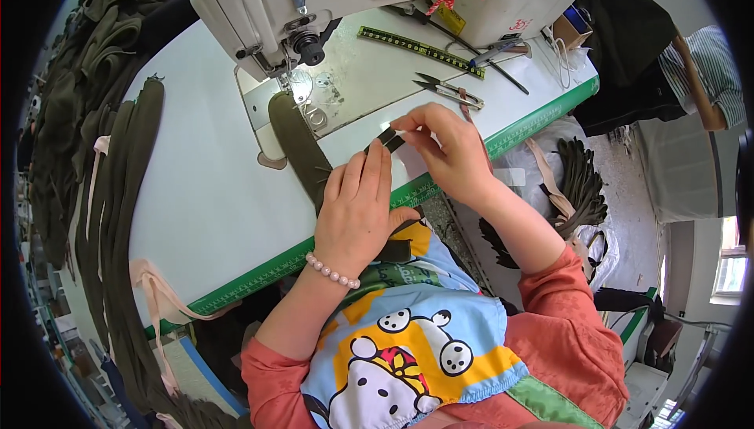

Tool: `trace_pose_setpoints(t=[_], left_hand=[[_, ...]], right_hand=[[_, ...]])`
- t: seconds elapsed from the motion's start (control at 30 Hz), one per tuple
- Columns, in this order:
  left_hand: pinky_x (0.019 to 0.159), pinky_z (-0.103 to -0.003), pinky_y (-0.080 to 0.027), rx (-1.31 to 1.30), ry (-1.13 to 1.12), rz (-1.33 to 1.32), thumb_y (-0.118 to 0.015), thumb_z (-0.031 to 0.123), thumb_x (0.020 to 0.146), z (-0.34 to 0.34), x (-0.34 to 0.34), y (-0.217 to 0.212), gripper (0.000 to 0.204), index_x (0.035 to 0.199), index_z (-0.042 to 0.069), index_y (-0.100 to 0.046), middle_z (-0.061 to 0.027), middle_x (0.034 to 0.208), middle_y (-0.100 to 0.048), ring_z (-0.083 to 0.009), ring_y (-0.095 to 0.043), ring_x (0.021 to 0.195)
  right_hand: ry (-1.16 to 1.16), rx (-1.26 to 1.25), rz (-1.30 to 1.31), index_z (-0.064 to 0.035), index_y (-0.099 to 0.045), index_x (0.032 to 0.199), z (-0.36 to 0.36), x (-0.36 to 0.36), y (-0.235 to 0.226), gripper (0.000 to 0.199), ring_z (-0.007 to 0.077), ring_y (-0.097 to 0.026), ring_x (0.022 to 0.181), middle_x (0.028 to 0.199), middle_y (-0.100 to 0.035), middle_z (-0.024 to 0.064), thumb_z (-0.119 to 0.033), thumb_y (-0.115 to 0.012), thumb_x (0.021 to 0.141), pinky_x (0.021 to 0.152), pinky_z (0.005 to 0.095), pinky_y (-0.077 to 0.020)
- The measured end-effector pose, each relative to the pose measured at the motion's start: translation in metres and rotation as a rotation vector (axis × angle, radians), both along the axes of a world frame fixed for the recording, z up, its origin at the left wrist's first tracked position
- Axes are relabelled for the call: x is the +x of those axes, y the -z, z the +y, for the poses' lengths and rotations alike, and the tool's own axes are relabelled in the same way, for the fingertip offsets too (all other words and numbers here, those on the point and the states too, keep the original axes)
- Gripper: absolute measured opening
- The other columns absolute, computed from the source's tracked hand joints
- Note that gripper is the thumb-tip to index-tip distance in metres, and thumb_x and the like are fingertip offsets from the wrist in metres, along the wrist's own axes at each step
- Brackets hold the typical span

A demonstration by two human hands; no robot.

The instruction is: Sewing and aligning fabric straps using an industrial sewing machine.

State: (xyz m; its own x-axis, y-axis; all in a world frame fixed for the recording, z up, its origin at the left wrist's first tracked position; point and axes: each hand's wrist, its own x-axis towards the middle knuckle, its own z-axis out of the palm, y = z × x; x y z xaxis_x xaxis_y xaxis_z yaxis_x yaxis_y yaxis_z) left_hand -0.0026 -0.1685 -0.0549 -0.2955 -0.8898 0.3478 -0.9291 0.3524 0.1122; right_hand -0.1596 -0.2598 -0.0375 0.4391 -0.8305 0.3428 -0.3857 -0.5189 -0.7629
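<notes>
My left hand (pixel 357 193) lies palm down on the table's front edge, fingers stretched out over olive-green fabric, with a pearl bracelet on the wrist. A long olive fabric strip (pixel 294 142) runs from under that hand toward the sewing machine's needle area (pixel 287 83). Just beyond the left fingertips shows a short dark strip (pixel 386 141). My right hand (pixel 444 146) is pinched closed beside it, thumb and forefinger together at its end. What sits between those fingertips is too small to make out.
Thread snips (pixel 449 91), a yellow-black ruler (pixel 420 50) and a pen (pixel 493 53) lie right of the machine. Long olive strips (pixel 118 185) hang over the table's left side. Green measuring tape (pixel 259 276) edges the table. Bundled dark strips (pixel 581 185) rest at right.
</notes>
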Motion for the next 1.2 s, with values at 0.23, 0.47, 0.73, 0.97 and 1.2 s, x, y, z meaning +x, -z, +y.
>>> trace_pose_setpoints(t=[0.23,0.47,0.73,0.97,1.2], left_hand=[[0.101,-0.037,-0.039,0.004,0.000,-0.007,-0.067,0.055,0.072,0.000,0.000,-0.001,0.084,0.128,-0.005,-0.051,-0.0127,0.136,-0.048,-0.0251,-0.045,0.119],[0.102,-0.038,-0.039,-0.017,0.007,0.026,-0.065,0.055,0.074,0.002,0.001,0.001,0.082,0.128,-0.005,-0.051,-0.0143,0.134,-0.050,-0.0264,-0.046,0.122],[0.100,-0.038,-0.041,-0.024,0.022,0.027,-0.065,0.054,0.075,0.002,0.002,0.002,0.080,0.126,-0.006,-0.051,-0.0160,0.133,-0.050,-0.0272,-0.048,0.120],[0.100,-0.038,-0.041,-0.014,0.024,0.055,-0.068,0.052,0.073,0.002,0.002,0.003,0.080,0.125,-0.006,-0.052,-0.0158,0.132,-0.051,-0.0270,-0.048,0.120],[0.099,-0.036,-0.041,-0.017,0.023,0.020,-0.069,0.051,0.071,0.001,0.002,0.001,0.080,0.125,-0.005,-0.052,-0.0142,0.132,-0.050,-0.0255,-0.048,0.119]], right_hand=[[-0.144,-0.247,0.068,-0.0021,-0.061,0.102,0.004,-0.011,0.019,0.027,0.0268,-0.062,0.099,0.094,-0.065,0.0084,0.009,-0.061,0.078,0.080,0.0343,-0.0520],[-0.121,-0.266,0.113,-0.0030,-0.063,0.108,0.005,-0.011,0.023,0.033,0.0266,-0.061,0.099,0.095,-0.065,0.0096,0.008,-0.062,0.077,0.079,0.0351,-0.0518],[-0.090,-0.259,0.084,-0.0030,-0.064,0.106,0.005,-0.008,0.025,0.031,0.0264,-0.061,0.096,0.096,-0.064,0.0100,0.007,-0.064,0.077,0.078,0.0345,-0.0514],[-0.085,-0.249,0.064,-0.0030,-0.064,0.104,0.005,-0.008,0.026,0.030,0.0271,-0.061,0.095,0.097,-0.065,0.0102,0.008,-0.064,0.076,0.078,0.0342,-0.0511],[-0.044,0.008,-0.066,-0.0012,-0.064,0.102,0.005,-0.006,0.023,0.024,0.0240,-0.062,0.091,0.094,-0.065,0.0105,0.008,-0.064,0.079,0.074,0.0314,-0.0514]])
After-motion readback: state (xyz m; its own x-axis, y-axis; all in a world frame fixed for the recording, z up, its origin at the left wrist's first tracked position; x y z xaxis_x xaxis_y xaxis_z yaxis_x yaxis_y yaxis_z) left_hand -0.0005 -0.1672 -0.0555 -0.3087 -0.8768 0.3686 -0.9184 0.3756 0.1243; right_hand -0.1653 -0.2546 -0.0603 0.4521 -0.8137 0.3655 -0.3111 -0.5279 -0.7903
